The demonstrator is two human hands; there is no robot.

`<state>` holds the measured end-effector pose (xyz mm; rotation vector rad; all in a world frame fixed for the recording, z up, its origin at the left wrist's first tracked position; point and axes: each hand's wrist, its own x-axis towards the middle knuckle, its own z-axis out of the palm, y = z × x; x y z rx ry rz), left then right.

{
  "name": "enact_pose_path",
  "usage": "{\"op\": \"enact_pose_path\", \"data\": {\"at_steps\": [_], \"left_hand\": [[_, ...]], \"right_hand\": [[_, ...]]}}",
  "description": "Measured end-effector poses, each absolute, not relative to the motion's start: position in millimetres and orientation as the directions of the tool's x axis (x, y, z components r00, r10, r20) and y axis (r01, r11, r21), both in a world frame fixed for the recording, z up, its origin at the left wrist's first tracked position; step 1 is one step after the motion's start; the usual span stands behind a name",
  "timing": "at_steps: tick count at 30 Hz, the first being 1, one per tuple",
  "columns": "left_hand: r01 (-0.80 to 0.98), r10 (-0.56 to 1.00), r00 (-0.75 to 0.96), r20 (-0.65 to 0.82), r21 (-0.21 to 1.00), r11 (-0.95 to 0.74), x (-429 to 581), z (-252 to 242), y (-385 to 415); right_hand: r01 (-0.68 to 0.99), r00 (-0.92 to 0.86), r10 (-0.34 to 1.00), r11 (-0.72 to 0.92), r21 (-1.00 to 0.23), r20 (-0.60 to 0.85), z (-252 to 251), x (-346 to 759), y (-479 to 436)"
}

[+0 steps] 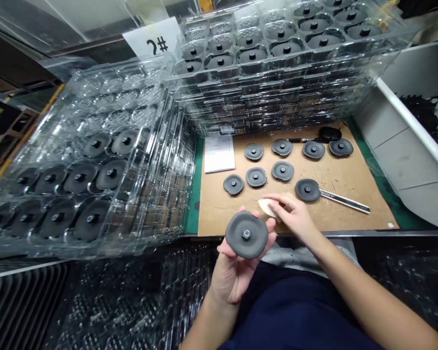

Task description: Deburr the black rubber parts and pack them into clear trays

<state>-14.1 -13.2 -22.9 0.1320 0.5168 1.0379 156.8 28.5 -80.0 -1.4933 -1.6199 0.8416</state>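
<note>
My left hand (pixel 233 279) holds up a round black rubbery disc (pixel 237 243) by its rim, its raised centre with a nut-like fitting facing me. Just to the right, my right hand (pixel 295 216) pinches a small off-white pad (pixel 265 206), pointed at one end, close to the disc's upper edge but apart from it. Several similar discs (pixel 256 178) lie in loose rows on the brown cardboard (pixel 211 209) beyond my hands. One more disc (pixel 302 190) rests against a slim white-and-black tool (pixel 345 201), perhaps a cutter.
Clear plastic trays of discs are stacked at the left (pixel 142 194) and at the back (pixel 277 92). A printed paper (pixel 219 154) lies on the cardboard, and a small black dish (pixel 330 133) sits at its far edge. A white bin wall (pixel 416 126) bounds the right.
</note>
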Motion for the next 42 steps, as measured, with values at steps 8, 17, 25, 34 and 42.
{"op": "enact_pose_path", "data": {"at_steps": [8, 17, 25, 34, 42], "left_hand": [[-0.759, 0.829, 0.446, -0.338, 0.349, 0.551, -23.9, -24.2, -9.4], [0.076, 0.941, 0.277, 0.196, 0.972, -0.225, -35.0, -26.7, -7.7], [0.162, 0.932, 0.314, 0.178, 0.958, -0.237, -31.4, -15.1, -7.7], [0.146, 0.908, 0.407, -0.102, 0.988, 0.046, -21.6, -4.1, -14.1], [0.214, 0.861, 0.403, -0.311, 0.946, 0.243, -13.9, 7.6, -0.2]], "right_hand": [[0.623, -0.065, 0.99, 0.137, -0.77, 0.123, -86.6, 161.6, -2.9], [0.481, 0.063, 0.998, -0.042, -0.876, -0.013, -51.1, 158.1, -29.3], [0.115, -0.059, 0.994, -0.089, -0.989, -0.096, 1.7, 163.3, -25.5], [-0.004, -0.371, 0.888, -0.296, -0.955, -0.273, 8.1, 172.1, -9.1], [-0.49, -0.299, 0.845, -0.534, -0.689, -0.443, -44.8, 180.9, -22.6]]}}
